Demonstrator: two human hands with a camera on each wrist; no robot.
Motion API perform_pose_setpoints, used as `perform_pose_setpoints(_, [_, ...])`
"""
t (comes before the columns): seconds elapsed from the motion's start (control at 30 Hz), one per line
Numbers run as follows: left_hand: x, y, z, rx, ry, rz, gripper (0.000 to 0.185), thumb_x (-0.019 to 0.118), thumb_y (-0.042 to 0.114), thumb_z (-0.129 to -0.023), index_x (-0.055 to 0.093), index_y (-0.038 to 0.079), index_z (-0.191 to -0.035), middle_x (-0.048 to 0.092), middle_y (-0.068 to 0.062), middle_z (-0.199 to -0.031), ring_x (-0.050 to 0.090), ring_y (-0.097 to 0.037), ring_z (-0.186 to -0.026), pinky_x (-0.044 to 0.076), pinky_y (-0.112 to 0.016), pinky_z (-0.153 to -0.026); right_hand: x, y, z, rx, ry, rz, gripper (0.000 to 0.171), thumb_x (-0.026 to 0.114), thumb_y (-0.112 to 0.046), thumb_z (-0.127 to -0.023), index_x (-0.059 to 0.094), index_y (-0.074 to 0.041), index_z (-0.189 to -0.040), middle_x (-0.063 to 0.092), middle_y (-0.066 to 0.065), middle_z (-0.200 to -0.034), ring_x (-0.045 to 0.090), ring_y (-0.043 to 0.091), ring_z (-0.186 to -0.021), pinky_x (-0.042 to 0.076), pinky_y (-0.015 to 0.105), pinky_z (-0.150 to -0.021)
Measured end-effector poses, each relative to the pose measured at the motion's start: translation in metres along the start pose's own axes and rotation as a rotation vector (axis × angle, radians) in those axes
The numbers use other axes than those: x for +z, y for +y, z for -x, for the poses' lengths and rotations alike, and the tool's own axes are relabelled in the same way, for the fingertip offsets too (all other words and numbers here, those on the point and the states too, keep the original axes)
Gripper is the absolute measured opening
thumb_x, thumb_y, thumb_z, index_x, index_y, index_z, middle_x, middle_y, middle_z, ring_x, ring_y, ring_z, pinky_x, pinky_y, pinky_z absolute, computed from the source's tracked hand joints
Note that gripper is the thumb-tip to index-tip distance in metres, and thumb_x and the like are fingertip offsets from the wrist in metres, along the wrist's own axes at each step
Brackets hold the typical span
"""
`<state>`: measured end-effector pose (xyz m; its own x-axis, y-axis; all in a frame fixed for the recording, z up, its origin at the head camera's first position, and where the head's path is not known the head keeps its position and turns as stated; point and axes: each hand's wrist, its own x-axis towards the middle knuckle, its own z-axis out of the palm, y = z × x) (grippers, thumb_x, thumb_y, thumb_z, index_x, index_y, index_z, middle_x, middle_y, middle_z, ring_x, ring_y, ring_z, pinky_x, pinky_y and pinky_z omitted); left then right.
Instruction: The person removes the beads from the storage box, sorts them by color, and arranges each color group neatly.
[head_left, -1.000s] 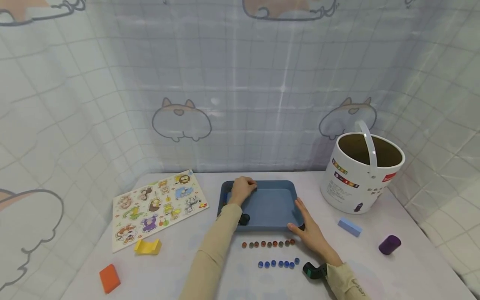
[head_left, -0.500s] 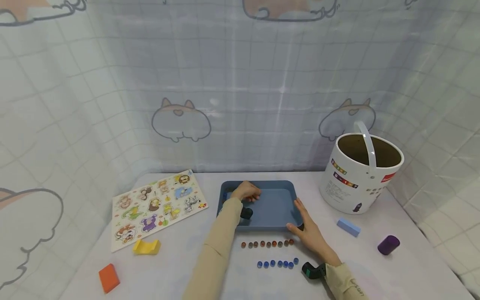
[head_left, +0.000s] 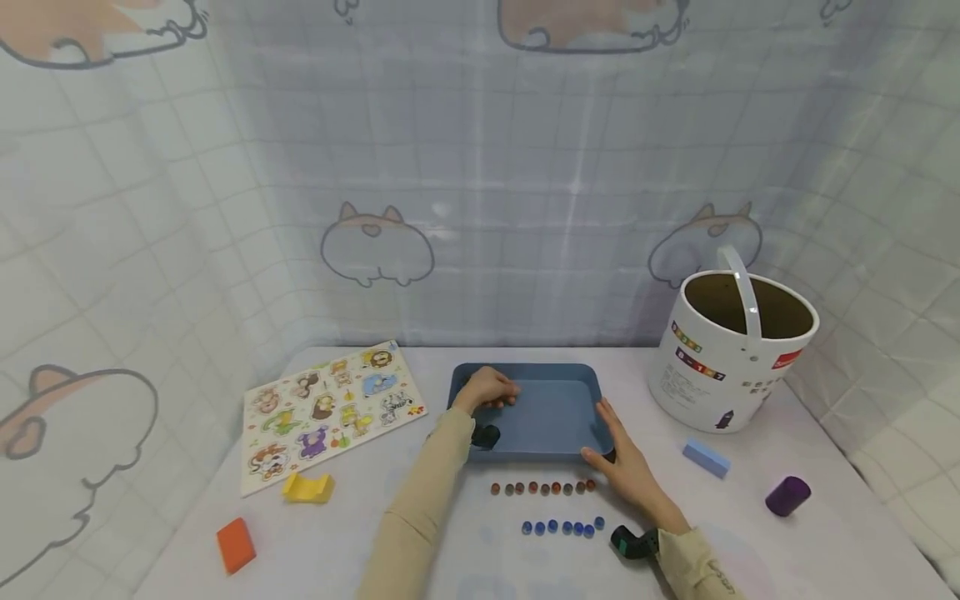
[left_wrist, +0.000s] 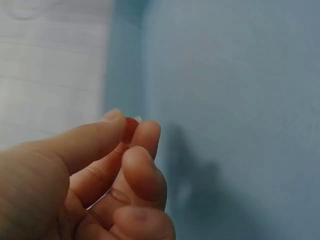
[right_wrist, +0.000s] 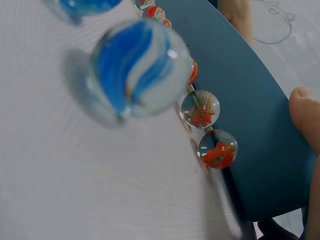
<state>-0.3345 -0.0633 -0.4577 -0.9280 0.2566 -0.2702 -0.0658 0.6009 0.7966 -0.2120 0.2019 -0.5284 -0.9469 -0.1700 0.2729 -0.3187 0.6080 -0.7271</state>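
1. The step in hand looks like picking marbles out of the blue tray one at a time: the left hand is reaching into the tray's far left corner and pinching a small red marble between thumb and forefinger, lifted just off the tray floor.

2. The right hand is lying flat with relaxed, straight fingers against the tray's near right corner, steadying it; it is gripping nothing. In the right wrist view only a fingertip is showing at the tray's edge.

3. On the table, just in front of the tray, a row of red marbles is lying in a line, and nearer the person a shorter row of blue marbles is sitting parallel to it. The right wrist view is showing a blue marble close up, with red ones touching the tray's wall.

4. Judging from these rows, the next move is calling for the left hand to carry the pinched marble over the tray's near wall and set it at the end of the red row without knocking its neighbours, since marbles roll easily.

5. The left forearm, in a beige sleeve, is stretching forward over the tray's left edge, wrist bent down; the right forearm is angling in from the lower right.

6. A white bucket, an animal puzzle board and some loose blocks are standing well apart from the work.
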Motion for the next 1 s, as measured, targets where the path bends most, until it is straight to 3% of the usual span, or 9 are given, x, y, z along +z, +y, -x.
perform_pose_setpoints(0.23, [-0.023,-0.003,0.044,0.177,-0.057,0.09,0.03,0.057,0.021,-0.098,0.065,0.003,-0.12,0.072,-0.012,-0.1,0.061,-0.032,-0.072,0.046,-0.034,-0.062,-0.003,-0.001,0.002,0.012,-0.005,-0.012,0.082,0.065,-0.032,-0.092,0.02,-0.006,-0.154,0.012,0.017,-0.163,0.02,0.048,-0.144,0.023,0.069,-0.108])
perform_pose_setpoints(0.43, [-0.032,-0.024,0.094,0.232,-0.178,0.137,0.033,0.053,0.019,-0.1,0.059,-0.006,-0.121,0.07,-0.02,-0.102,0.054,-0.018,-0.06,0.042,-0.031,-0.056,-0.004,0.0,0.002,0.021,-0.009,-0.007,0.082,0.064,-0.032,-0.092,0.019,-0.006,-0.155,0.011,0.017,-0.163,0.019,0.048,-0.145,0.022,0.068,-0.109])
perform_pose_setpoints(0.63, [-0.019,-0.054,0.131,0.219,-0.307,0.128,0.026,0.055,0.015,-0.098,0.062,-0.006,-0.113,0.07,-0.02,-0.091,0.039,-0.008,-0.049,0.033,-0.026,-0.049,-0.005,0.002,0.003,0.021,-0.012,0.003,0.081,0.064,-0.033,-0.093,0.018,-0.006,-0.155,0.011,0.016,-0.163,0.019,0.048,-0.144,0.022,0.068,-0.109])
perform_pose_setpoints(0.73, [-0.008,-0.065,0.14,0.193,-0.292,0.085,0.02,0.058,0.014,-0.096,0.066,-0.001,-0.106,0.07,-0.013,-0.08,0.039,-0.006,-0.047,0.033,-0.022,-0.047,-0.004,0.002,0.002,0.027,-0.012,0.002,0.082,0.064,-0.032,-0.092,0.018,-0.007,-0.155,0.01,0.016,-0.163,0.018,0.048,-0.145,0.021,0.068,-0.109])
perform_pose_setpoints(1.0, [0.016,-0.07,0.14,0.164,-0.114,0.01,0.008,0.066,0.009,-0.089,0.07,0.004,-0.094,0.069,-0.005,-0.067,0.045,-0.006,-0.05,0.035,-0.02,-0.048,-0.002,-0.002,0.001,0.018,-0.028,-0.016,0.082,0.064,-0.033,-0.093,0.017,-0.007,-0.155,0.009,0.016,-0.163,0.016,0.048,-0.145,0.02,0.068,-0.109])
